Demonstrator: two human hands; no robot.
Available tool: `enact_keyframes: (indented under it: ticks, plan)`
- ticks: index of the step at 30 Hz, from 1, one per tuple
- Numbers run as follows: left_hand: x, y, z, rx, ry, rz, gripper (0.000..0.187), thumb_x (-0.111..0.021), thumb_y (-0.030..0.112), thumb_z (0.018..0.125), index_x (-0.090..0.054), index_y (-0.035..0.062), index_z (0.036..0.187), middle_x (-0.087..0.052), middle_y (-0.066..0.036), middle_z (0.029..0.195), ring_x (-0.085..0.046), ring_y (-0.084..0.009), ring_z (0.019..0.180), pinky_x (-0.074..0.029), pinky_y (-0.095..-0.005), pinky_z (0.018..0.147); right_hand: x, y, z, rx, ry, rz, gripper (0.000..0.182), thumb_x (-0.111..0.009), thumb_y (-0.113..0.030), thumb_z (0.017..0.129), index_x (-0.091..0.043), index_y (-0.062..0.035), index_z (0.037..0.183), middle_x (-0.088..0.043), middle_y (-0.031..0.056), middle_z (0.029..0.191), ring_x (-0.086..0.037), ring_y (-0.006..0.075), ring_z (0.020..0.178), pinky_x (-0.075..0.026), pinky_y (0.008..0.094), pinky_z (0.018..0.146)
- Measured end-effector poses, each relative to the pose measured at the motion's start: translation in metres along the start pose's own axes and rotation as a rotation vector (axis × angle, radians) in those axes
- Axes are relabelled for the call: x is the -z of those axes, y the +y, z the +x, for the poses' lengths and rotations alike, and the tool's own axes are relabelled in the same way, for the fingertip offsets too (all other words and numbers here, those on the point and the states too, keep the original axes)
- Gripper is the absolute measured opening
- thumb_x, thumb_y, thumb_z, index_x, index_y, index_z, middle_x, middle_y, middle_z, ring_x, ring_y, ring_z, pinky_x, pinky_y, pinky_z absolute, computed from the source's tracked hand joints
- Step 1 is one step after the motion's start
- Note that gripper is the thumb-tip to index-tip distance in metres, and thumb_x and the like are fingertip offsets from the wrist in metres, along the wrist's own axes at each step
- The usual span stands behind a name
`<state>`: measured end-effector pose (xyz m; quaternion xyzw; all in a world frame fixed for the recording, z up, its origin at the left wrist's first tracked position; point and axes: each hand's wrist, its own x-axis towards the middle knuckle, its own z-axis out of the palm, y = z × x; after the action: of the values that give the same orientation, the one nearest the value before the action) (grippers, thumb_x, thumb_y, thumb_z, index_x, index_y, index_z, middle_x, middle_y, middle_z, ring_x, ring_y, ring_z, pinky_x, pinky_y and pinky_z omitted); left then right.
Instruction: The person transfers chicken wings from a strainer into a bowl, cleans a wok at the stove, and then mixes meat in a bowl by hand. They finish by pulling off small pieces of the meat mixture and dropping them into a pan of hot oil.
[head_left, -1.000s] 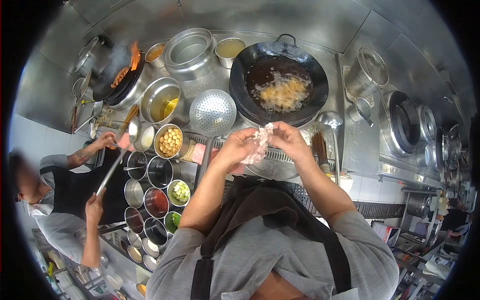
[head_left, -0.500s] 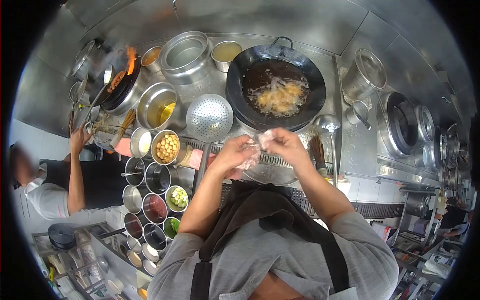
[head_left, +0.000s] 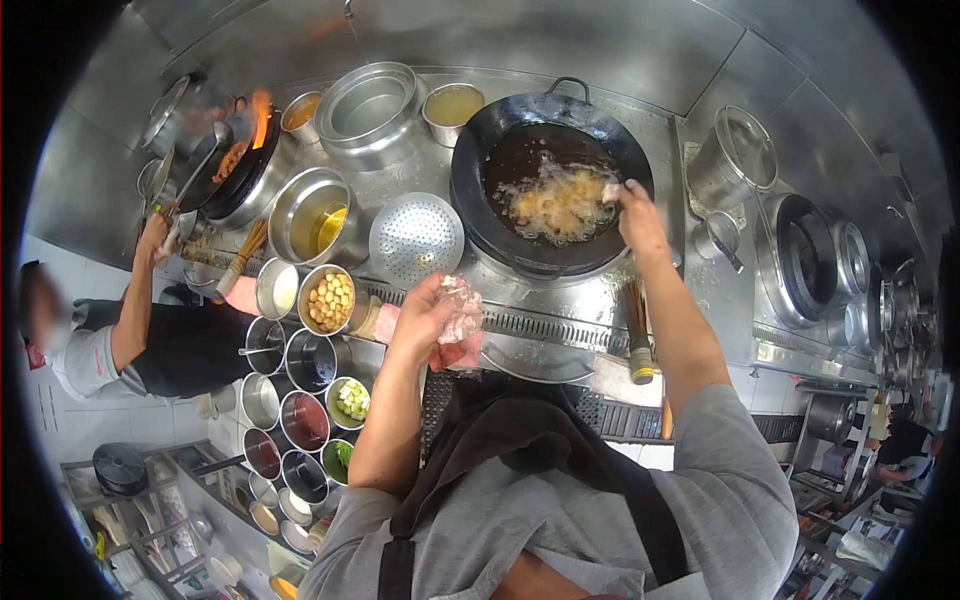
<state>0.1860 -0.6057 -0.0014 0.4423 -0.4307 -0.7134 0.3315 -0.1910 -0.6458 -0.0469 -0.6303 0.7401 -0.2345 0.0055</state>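
My left hand (head_left: 420,318) is closed around a clump of pale, flour-dusted raw pieces, probably meat (head_left: 461,312), in front of the stove. Over the right side of a large black wok (head_left: 475,185), my right hand (head_left: 641,222) pinches one small pale coated piece (head_left: 610,193). Golden pieces (head_left: 562,203) bubble in dark oil inside the wok. Left of the wok, a round perforated strainer (head_left: 417,240) lies near my left hand. Below that hand shows a reddish-pink cloth or similar item (head_left: 458,352), partly covered.
A metal pot with yellow oil (head_left: 328,228) and a tin of tan chunks (head_left: 330,302) stand left. Several ingredient tins, one with chopped green vegetables (head_left: 352,398), sit below them. A co-worker (head_left: 190,345) handles a flaming wok (head_left: 255,165) at far left. A bamboo brush (head_left: 637,330) lies right.
My right hand has moved away from my left, up and right to the wok, carrying a small piece. My left hand has shifted slightly left with the clump. The co-worker's arm has also moved.
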Motion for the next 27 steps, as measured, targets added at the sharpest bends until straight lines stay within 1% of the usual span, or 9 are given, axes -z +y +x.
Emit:
enact_keyframes:
  ticks: [2, 6, 11, 15, 17, 19, 20, 23, 27]
  plan:
    - [0.001, 0.0, -0.003, 0.009, 0.009, -0.025, 0.019, -0.058, 0.004, 0.082, -0.056, 0.0023, 0.101, -0.064, -0.007, 0.084, -0.061, -0.0133, 0.066, -0.047, -0.0245, 0.056, 0.007, 0.007, 0.005, 0.031, 0.161, 0.017, 0.032, -0.049, 0.001, 0.078, -0.062, -0.0038, 0.106, -0.054, 0.02, 0.123, -0.057, 0.0383, 0.102, -0.047, 0.0426, 0.089]
    - [-0.001, -0.001, 0.0, -0.046, 0.0, -0.046, 0.016, -0.053, 0.005, 0.085, -0.055, 0.003, 0.101, -0.065, -0.009, 0.088, -0.063, -0.0153, 0.071, -0.051, -0.0257, 0.061, 0.026, 0.0, 0.005, 0.014, 0.089, 0.197, 0.034, -0.047, 0.003, 0.078, -0.061, 0.0, 0.11, -0.061, 0.0175, 0.113, -0.058, 0.035, 0.103, -0.047, 0.0402, 0.09]
    - [-0.005, 0.002, 0.0, -0.073, -0.026, -0.042, 0.018, -0.053, 0.003, 0.085, -0.055, 0.0022, 0.103, -0.065, -0.01, 0.09, -0.064, -0.0162, 0.076, -0.052, -0.0272, 0.065, 0.028, 0.014, 0.003, -0.076, 0.135, 0.261, 0.04, -0.047, 0.002, 0.078, -0.058, -0.0012, 0.117, -0.06, 0.0164, 0.116, -0.058, 0.0326, 0.107, -0.044, 0.0353, 0.093]
    - [-0.006, 0.0, -0.003, -0.12, -0.075, -0.176, 0.025, -0.053, 0.002, 0.083, -0.053, 0.0016, 0.108, -0.064, -0.013, 0.096, -0.065, -0.0206, 0.082, -0.054, -0.0312, 0.071, 0.066, -0.023, -0.027, -0.071, 0.241, 0.482, 0.041, -0.05, 0.004, 0.078, -0.057, -0.0007, 0.118, -0.064, 0.0131, 0.11, -0.063, 0.0232, 0.098, -0.049, 0.0282, 0.081]
    - [-0.008, 0.0, -0.004, -0.14, -0.081, -0.246, 0.028, -0.053, 0.002, 0.082, -0.052, 0.0014, 0.11, -0.063, -0.015, 0.099, -0.065, -0.0231, 0.086, -0.054, -0.0334, 0.074, 0.077, -0.046, -0.055, -0.205, 0.072, 0.849, 0.038, -0.051, 0.005, 0.08, -0.058, -0.0016, 0.117, -0.062, 0.0127, 0.109, -0.063, 0.0167, 0.097, -0.051, 0.0264, 0.072]
    - [-0.009, -0.001, -0.001, -0.165, -0.175, -0.415, 0.037, -0.054, 0.003, 0.079, -0.049, 0.001, 0.115, -0.06, -0.019, 0.105, -0.063, -0.0284, 0.091, -0.054, -0.0382, 0.078, 0.066, -0.073, -0.087, -0.155, -0.088, 0.947, 0.039, -0.053, 0.005, 0.081, -0.057, -0.0026, 0.119, -0.058, 0.0131, 0.115, -0.061, 0.0143, 0.097, -0.052, 0.0255, 0.069]
    - [-0.014, 0.008, -0.005, -0.15, -0.258, -0.444, 0.044, -0.049, -0.001, 0.073, -0.049, -0.0009, 0.117, -0.059, -0.015, 0.109, -0.06, -0.0261, 0.101, -0.051, -0.0365, 0.087, 0.052, -0.089, -0.102, -0.124, -0.135, 1.064, 0.04, -0.055, 0.004, 0.081, -0.055, -0.0027, 0.121, -0.057, 0.0127, 0.117, -0.061, 0.0157, 0.098, -0.052, 0.0259, 0.071]
    - [-0.029, 0.019, -0.009, -0.187, -0.355, -0.501, 0.045, -0.049, -0.002, 0.071, -0.05, -0.0002, 0.116, -0.058, -0.016, 0.112, -0.061, -0.0255, 0.101, -0.05, -0.0354, 0.089, 0.019, -0.138, -0.129, -0.088, -0.287, 1.304, 0.043, -0.059, 0.001, 0.082, -0.051, -0.001, 0.124, -0.054, 0.0126, 0.122, -0.06, 0.0193, 0.101, -0.051, 0.0276, 0.076]
    - [-0.032, 0.02, -0.008, -0.173, -0.418, -0.353, 0.055, -0.049, -0.003, 0.071, -0.046, 0.0007, 0.125, -0.059, -0.012, 0.112, -0.059, -0.02, 0.103, -0.049, -0.0307, 0.088, 0.013, -0.157, -0.133, -0.047, -0.305, 1.302, 0.045, -0.06, -0.001, 0.082, -0.049, 0.0012, 0.126, -0.056, 0.0122, 0.119, -0.059, 0.0197, 0.102, -0.051, 0.0292, 0.079]
